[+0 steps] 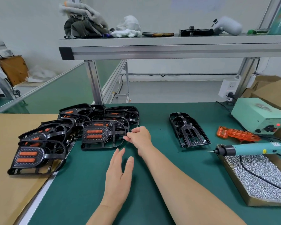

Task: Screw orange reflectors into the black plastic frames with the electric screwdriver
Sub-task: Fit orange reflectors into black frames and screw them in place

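Now your right hand (pixel 139 137) pinches the right edge of the finished frame (pixel 102 135); your left hand (pixel 118 174), fingers straight, lies over open mat (pixel 177 120).

The mat (pixel 81 184) is dark green; the cardboard sheet (pixel 10 143) beside it is plain brown; the finished frames (pixel 104 143) are glossy black, with orange reflectors (pixel 94 132) set in a fine dotted mesh pattern; the empty frames (pixel 193 137) are black all over, with the same mesh; the loose reflectors (pixel 235 133) are see-through orange, ribbed; the screwdriver (pixel 256 148) is teal with a black nose and yellow switch; the power box (pixel 253 114) is pale green with a red light; the screws (pixel 263 172) are silver
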